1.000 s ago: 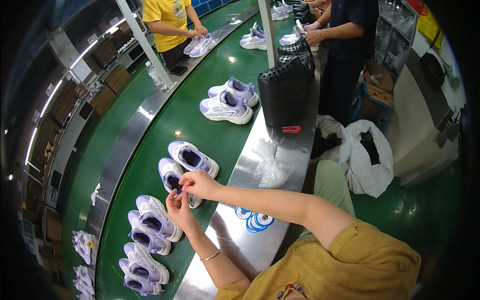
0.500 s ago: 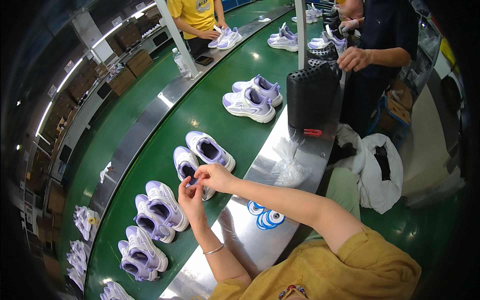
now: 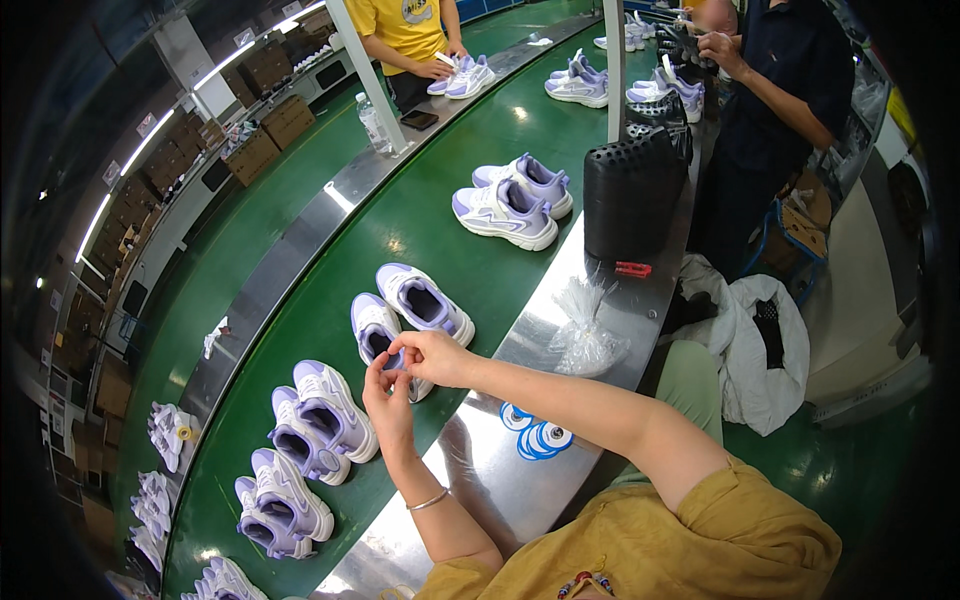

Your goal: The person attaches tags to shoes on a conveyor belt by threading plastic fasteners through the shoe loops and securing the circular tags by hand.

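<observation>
Since the frame just before, the dark-shirted co-worker's hand (image 3: 718, 48) has moved away from the tall black bin (image 3: 630, 205) to a dark item farther up the line; the two bare hands keep nearly the same place over the shoes. In the head view, the left hand (image 3: 388, 405) and right hand (image 3: 440, 360) are together, fingertips meeting above the opening of the nearer shoe (image 3: 372, 320). The curled fingers hide whatever may be pinched there, so I cannot tell if they hold anything. That shoe and its mate (image 3: 430, 305) stand side by side on the green belt (image 3: 300, 320), soles down, toes pointing to the upper left, away from the person. Their long axes run to the lower right, heels toward the metal ledge (image 3: 520, 490), probably so the openings face the person. The blue-rimmed discs (image 3: 545, 440) and the clear plastic bag (image 3: 590, 345) lie on that ledge by the right forearm, presumably to stay within reach yet off the belt.
</observation>
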The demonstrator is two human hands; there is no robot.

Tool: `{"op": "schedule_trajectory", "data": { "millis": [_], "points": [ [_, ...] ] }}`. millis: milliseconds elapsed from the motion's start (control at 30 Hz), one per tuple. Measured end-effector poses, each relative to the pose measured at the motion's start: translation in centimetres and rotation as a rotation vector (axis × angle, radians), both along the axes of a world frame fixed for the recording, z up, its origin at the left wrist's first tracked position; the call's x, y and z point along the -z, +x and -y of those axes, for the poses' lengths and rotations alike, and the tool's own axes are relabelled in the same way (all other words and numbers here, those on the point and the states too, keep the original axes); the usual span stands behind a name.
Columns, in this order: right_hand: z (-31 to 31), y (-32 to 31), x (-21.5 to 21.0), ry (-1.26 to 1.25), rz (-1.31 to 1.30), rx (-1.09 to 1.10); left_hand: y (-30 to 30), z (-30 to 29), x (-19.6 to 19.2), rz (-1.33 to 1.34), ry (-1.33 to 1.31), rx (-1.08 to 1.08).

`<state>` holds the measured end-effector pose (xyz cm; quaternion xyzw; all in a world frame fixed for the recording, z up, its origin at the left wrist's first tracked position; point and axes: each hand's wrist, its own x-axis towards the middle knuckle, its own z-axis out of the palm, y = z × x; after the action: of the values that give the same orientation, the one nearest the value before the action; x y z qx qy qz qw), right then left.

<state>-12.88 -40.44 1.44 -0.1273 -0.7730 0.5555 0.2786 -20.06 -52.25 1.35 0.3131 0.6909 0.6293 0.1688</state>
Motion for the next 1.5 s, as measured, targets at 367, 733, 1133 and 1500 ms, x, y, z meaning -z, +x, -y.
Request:
{"op": "schedule_trajectory", "data": {
  "millis": [367, 733, 1133, 1500],
  "points": [
    [-5.8, 2.7, 4.6, 0.114, -0.118, 0.21, 1.4, -6.3, 4.7, -0.133, -0.065, 0.024],
    [-17.4, 18.7, 7.8, 0.066, 0.046, 0.629, 2.1, -9.9, 8.0, -0.206, -0.013, -0.263],
    [-26.9, 32.0, 8.5, -0.484, 0.068, 0.792, 14.8, -14.4, 3.6, -0.619, -0.051, -0.249],
    [-26.4, 35.9, 4.8, 0.07, -0.072, 0.74, 31.9, -25.9, 4.0, -0.972, -0.071, 0.582]
  ]
}}
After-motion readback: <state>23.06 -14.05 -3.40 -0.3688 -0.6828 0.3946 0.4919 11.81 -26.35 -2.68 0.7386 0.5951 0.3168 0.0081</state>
